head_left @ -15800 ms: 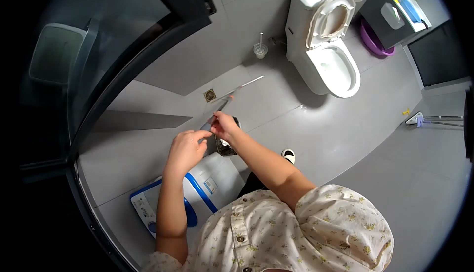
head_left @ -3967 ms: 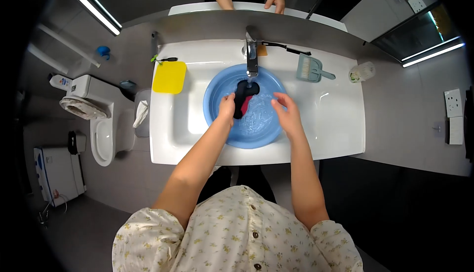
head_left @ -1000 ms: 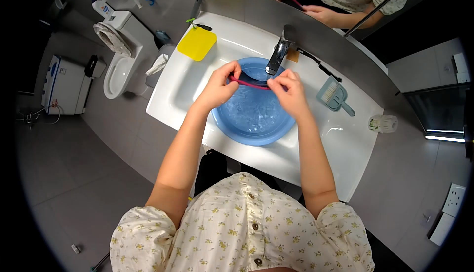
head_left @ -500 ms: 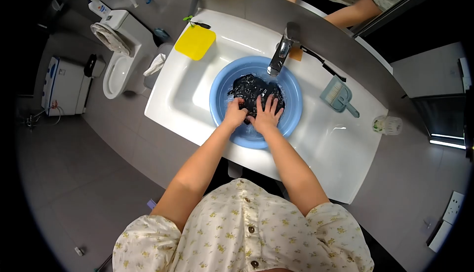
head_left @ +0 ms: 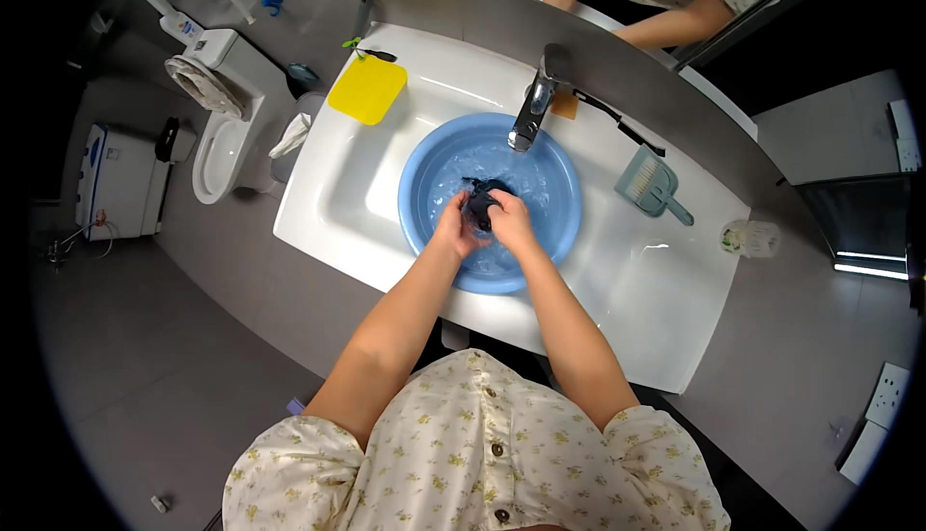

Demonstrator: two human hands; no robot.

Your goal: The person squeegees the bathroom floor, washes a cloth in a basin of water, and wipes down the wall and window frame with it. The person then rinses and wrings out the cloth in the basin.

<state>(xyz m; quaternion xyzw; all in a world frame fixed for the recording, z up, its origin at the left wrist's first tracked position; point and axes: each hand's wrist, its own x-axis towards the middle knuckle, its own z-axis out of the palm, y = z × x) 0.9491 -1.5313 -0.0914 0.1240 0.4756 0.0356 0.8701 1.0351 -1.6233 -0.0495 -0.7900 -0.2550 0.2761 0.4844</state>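
A bunched dark cloth (head_left: 485,205) is gathered between my two hands over the blue basin (head_left: 412,184). My left hand (head_left: 455,226) cups its near left side, fingers curled against it. Gripping it from the right is my right hand (head_left: 510,219), with the thumb and fingers closed on the fabric. Rippling water (head_left: 482,160) lies in the basin under the cloth. Above the basin's far rim hangs the chrome faucet (head_left: 536,107). The exact kind of garment or cloth cannot be made out.
The basin sits in a wide white sink (head_left: 347,179). A yellow square (head_left: 368,90) is on its far left corner. To the right lie a grey-green dustpan with brush (head_left: 648,184) and a clear cup (head_left: 757,239). A toilet (head_left: 227,150) stands at left.
The dark cloth was spread across the water with my right hand flat on it. Now it is squeezed into a small bundle between both hands, which have come closer together.
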